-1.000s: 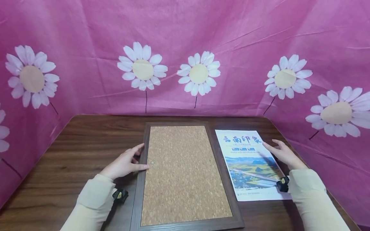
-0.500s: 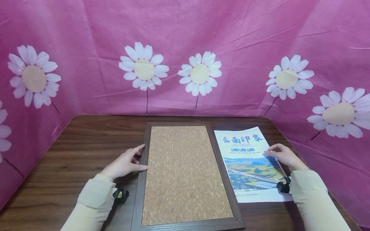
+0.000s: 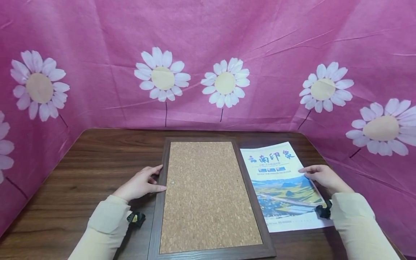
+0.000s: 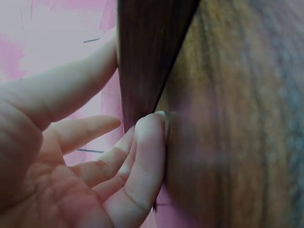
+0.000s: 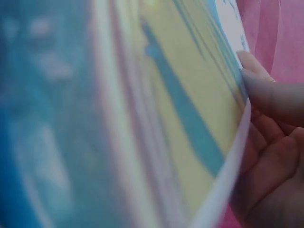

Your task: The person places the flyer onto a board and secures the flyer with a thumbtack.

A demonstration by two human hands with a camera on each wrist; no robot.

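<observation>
Plainly, poster (image 3: 282, 188) reads "云南印象"; right hand (image 3: 327, 178) pinches it.

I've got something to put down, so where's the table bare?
Biggest patch: the table left of the board, beyond the left hand. A thin strip is free beyond the poster. Right of the board is crowded: poster and right hand.

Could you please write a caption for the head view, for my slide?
Left grip on the side of a corkboard, right grip holding a poster by its edge, pink cloth behind.
</observation>
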